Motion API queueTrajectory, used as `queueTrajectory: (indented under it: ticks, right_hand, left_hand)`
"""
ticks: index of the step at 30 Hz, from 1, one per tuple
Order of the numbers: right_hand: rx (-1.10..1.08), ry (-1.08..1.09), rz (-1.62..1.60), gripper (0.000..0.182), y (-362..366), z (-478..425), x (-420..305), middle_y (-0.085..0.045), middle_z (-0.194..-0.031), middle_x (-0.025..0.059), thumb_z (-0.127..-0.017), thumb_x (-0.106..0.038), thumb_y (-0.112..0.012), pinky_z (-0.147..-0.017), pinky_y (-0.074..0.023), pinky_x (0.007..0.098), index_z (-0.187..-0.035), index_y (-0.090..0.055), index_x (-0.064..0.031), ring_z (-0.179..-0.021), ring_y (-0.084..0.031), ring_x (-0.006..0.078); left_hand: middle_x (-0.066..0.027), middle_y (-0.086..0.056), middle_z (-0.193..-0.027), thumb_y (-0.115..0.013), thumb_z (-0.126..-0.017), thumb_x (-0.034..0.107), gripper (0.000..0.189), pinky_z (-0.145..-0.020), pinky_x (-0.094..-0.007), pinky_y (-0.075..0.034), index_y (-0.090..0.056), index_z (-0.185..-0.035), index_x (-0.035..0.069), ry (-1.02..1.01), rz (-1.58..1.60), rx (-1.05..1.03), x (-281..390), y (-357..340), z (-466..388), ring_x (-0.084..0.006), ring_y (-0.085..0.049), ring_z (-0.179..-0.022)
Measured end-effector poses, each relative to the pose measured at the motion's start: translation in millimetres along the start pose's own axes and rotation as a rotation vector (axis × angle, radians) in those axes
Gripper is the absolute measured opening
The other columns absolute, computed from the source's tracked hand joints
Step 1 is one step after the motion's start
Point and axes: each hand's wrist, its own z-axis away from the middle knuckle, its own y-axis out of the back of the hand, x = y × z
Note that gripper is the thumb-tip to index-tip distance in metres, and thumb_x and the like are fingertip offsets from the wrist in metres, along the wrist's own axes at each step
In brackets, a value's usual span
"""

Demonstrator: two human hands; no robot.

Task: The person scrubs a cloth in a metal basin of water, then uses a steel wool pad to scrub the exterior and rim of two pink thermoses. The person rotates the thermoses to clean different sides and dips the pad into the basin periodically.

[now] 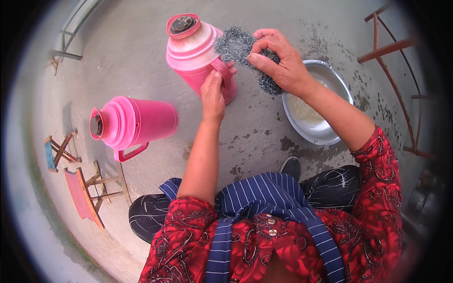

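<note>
My left hand (214, 92) grips the handle of a pink thermos flask (193, 67), which has whitish patches, perhaps suds, on its shoulder. A dark stopper sits in its mouth. In my right hand (279, 63) is a grey mesh scouring cloth (235, 44), bunched under the fingers. One loose end of it reaches the flask's shoulder; whether it touches is hard to tell. To the left, a second pink thermos flask (152, 118) stands on the floor, also with a dark stopper. Behind my right forearm is a metal basin (318, 136) with cloudy water.
Wet spots mark the concrete floor (247, 141) around the basin. Two folding stools, one with a red seat (79, 194) and one with a blue seat (50, 155), stand at the left. A brown frame (393, 74) is at the right and a metal frame (69, 39) at the upper left.
</note>
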Motion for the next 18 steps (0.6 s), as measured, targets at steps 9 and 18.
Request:
queueTrajectory:
  ticks: [9,18]
  right_hand:
    - [0.294,-0.09,0.049,0.027,-98.4,4.5,31.7,-0.061,-0.098,0.0072,-0.074,-0.013,-0.069,-0.079,-0.0502,0.0341,-0.097,-0.057,-0.0103,-0.09,-0.061,0.0272]
    - [0.122,0.012,-0.086,0.027,-45.8,25.4,45.8,-0.065,-0.098,0.0074,-0.078,-0.01,-0.067,-0.082,-0.0484,0.0309,-0.104,-0.063,-0.0065,-0.089,-0.062,0.0193]
  left_hand:
    - [-0.0039,-0.065,-0.079,-0.059,-0.09,0.012,0.013,-0.064,-0.0271,-0.047,-0.06,-0.087,-0.001,-0.101,-0.636,-0.113,48.3,27.1,-17.6,-0.0124,-0.057,-0.068]
    - [-0.0096,-0.063,-0.107,-0.083,-0.07,0.028,0.056,-0.088,-0.0314,-0.047,-0.056,-0.112,0.001,-0.179,-0.518,-0.161,76.4,24.9,-72.6,-0.0162,-0.06,-0.097]
